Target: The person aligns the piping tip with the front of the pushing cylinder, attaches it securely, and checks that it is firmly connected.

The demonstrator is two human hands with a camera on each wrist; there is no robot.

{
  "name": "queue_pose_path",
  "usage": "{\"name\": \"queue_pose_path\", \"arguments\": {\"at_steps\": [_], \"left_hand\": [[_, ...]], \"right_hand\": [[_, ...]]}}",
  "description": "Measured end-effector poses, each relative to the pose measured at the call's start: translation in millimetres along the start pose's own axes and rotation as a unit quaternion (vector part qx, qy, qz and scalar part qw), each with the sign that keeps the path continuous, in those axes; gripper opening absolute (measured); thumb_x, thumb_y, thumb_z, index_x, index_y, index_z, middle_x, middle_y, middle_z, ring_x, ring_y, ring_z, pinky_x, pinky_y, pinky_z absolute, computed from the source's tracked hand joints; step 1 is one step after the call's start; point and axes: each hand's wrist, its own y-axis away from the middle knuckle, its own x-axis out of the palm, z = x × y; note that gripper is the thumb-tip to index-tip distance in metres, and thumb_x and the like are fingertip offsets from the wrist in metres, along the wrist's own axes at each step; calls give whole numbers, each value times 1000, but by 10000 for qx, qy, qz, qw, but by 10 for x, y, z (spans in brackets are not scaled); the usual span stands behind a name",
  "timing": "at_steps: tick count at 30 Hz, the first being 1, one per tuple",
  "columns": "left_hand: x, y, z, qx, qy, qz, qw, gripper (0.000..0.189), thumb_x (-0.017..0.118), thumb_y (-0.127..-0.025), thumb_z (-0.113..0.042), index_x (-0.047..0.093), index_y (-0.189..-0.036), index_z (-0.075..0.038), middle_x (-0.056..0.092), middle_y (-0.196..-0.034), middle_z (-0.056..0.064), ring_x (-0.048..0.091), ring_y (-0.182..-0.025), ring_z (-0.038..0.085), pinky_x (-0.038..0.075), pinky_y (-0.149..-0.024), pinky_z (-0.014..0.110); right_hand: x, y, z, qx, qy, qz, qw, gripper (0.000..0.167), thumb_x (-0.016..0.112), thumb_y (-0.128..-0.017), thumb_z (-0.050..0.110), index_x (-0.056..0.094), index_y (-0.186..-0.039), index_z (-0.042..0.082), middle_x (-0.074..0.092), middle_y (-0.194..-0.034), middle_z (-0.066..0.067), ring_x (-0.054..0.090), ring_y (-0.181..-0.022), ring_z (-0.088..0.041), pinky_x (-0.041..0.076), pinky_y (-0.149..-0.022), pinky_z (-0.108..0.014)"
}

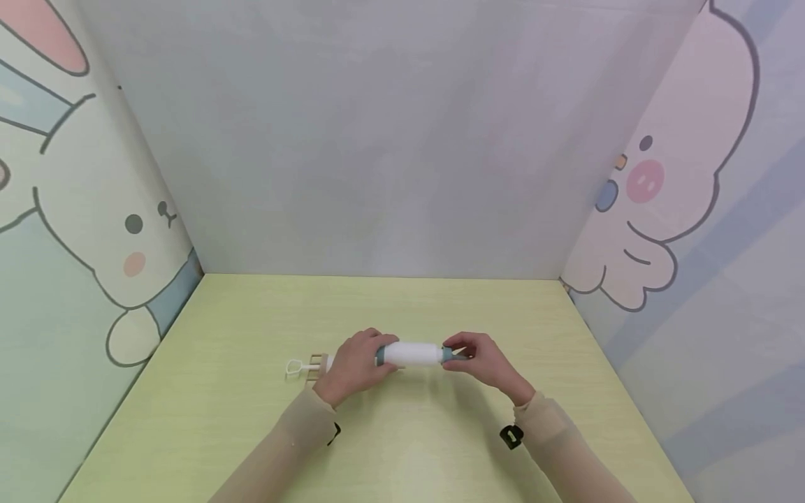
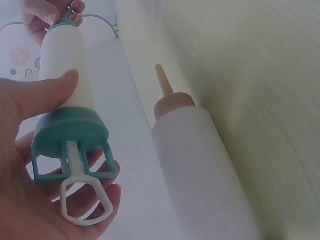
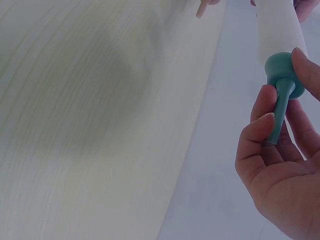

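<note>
A large syringe with a white barrel (image 1: 415,353) and teal ends lies level across both hands. My left hand (image 1: 358,362) grips it at the back, thumb along the barrel. Its teal handle frame (image 2: 72,132) and white plunger ring (image 2: 86,202) lie over the curled fingers. At the front, my right hand (image 1: 483,360) pinches the teal nozzle cap (image 3: 283,75) between thumb and fingers. The narrow teal tip points back toward the palm. Close by the left hand lies a second white syringe (image 2: 192,160) with a brown nozzle (image 2: 172,102), partly hidden by that hand in the head view.
The second syringe's brown handle frame (image 1: 314,366) and white plunger ring (image 1: 294,367) stick out left of the left hand on the pale yellow table (image 1: 402,307). A grey back panel (image 1: 377,154) and cartoon-printed side panels (image 1: 723,335) enclose the table.
</note>
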Motion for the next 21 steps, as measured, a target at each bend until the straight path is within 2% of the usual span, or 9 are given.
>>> {"name": "queue_pose_path", "arguments": {"at_steps": [13, 21], "left_hand": [[-34, -19, -34, -89, 58, 88, 9999, 43, 79, -78, -31, 66, -118, -18, 61, -105, 4, 58, -91, 22, 47, -74, 39], [-34, -34, -38, -11, 3, 27, 10000, 43, 80, -76, -30, 67, -116, -18, 61, -104, 4, 58, -90, 21, 47, -74, 39]], "right_hand": [[26, -14, 21, -40, 43, -47, 10000, 30, 76, -80, 3, 67, -107, -2, 65, -103, -14, 64, -83, -31, 52, -69, -32], [17, -9, 27, -25, 165, -75, 9998, 30, 77, -79, 3, 67, -107, -2, 65, -103, -14, 64, -84, -31, 52, -68, -32]]}}
